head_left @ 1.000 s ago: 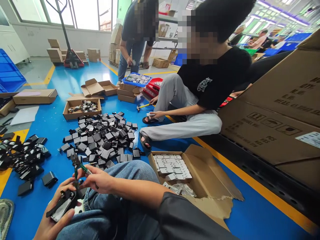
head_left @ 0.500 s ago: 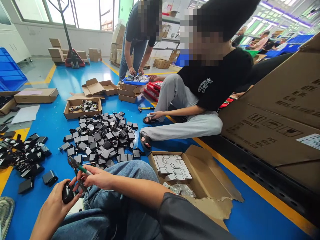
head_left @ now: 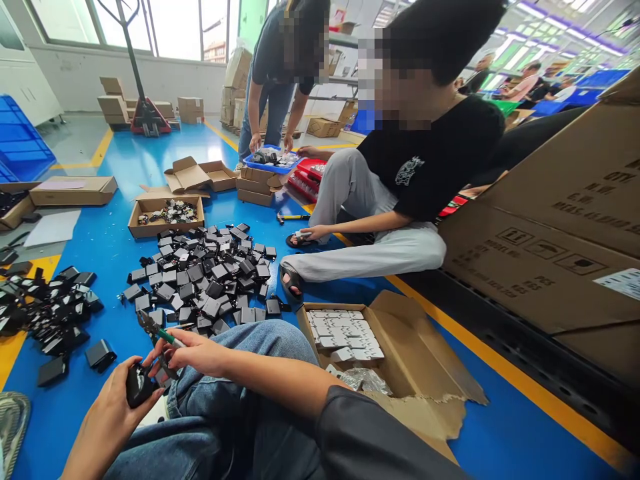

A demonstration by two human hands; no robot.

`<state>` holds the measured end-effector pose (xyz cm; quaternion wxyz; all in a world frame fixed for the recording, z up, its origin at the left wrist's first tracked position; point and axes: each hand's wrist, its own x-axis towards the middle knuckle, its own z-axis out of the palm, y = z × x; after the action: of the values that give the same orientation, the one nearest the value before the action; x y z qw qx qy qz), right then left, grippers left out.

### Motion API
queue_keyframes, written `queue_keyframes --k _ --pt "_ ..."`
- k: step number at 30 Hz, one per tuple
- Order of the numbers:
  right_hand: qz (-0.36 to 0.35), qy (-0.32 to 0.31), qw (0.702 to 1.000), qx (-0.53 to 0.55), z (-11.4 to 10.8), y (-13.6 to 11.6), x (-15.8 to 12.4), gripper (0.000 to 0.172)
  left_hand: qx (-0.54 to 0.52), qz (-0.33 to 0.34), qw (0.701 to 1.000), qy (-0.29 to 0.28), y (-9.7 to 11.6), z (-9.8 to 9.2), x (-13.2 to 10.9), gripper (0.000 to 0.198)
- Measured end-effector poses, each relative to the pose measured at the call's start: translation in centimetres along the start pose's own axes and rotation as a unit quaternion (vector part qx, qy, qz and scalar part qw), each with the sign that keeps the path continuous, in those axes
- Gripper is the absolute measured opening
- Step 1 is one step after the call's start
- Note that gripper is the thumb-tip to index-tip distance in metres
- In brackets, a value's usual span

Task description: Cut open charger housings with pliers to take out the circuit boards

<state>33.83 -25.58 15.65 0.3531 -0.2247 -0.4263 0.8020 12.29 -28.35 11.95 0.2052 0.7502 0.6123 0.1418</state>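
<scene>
My left hand is closed around a small black plastic housing, held just above my left knee. My right hand grips green-handled pliers, whose jaws point up and left, right beside that housing. Both hands hover over my jeans. In front of my knees lies a heap of black housings on the blue floor.
An open carton of white parts stands right of my knee. A person in a black shirt sits behind it; another bends over a blue tray. A second black pile lies left, cartons behind, a large box at right.
My left hand let go of the longer black-and-white piece and now holds a small black housing. The pliers swung down from upright to slanting left. The standing person bent to the blue tray.
</scene>
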Motion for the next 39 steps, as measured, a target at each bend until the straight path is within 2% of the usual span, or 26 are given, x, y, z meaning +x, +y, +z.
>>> queue_keyframes --k 6,8,14,19,25,30,33,36,39 --pt "-0.007 -0.002 1.0 -0.018 -0.2 0.1 0.0 0.026 -0.009 0.027 1.0 0.013 -0.1 -0.5 0.1 0.057" --pt "-0.019 -0.008 0.999 -0.032 -0.3 0.2 0.0 0.024 -0.019 0.014 0.999 0.025 0.3 -0.9 -0.1 0.06" --pt "-0.013 -0.009 0.995 -0.103 -0.8 0.3 0.0 0.026 -0.027 -0.061 0.991 0.116 1.8 -2.3 -0.6 0.065" --pt "-0.002 -0.012 0.989 -0.148 -0.7 0.1 -0.1 0.027 -0.026 -0.067 0.988 0.14 2.3 -2.8 -0.7 0.064" --pt "0.022 -0.004 0.982 -0.187 0.0 -0.7 -0.4 0.031 -0.032 -0.108 0.984 0.136 2.7 -3.3 -0.7 0.07" --pt "0.037 -0.009 0.976 -0.216 0.0 -0.6 -0.5 0.036 -0.059 -0.111 0.978 0.167 3.1 -4.0 -0.8 0.071" --pt "0.031 -0.02 0.972 -0.233 -0.6 0.0 -0.4 0.039 -0.089 -0.153 0.969 0.175 2.9 -4.1 -0.7 0.069" --pt "0.009 -0.035 0.966 -0.255 -1.1 0.5 -0.3 0.039 -0.156 -0.194 0.949 0.194 2.2 -3.8 -0.4 0.076" --pt "0.002 -0.048 0.959 -0.279 -1.2 0.7 -0.4 0.037 -0.258 -0.188 0.921 0.224 2.2 -3.7 -0.2 0.087"
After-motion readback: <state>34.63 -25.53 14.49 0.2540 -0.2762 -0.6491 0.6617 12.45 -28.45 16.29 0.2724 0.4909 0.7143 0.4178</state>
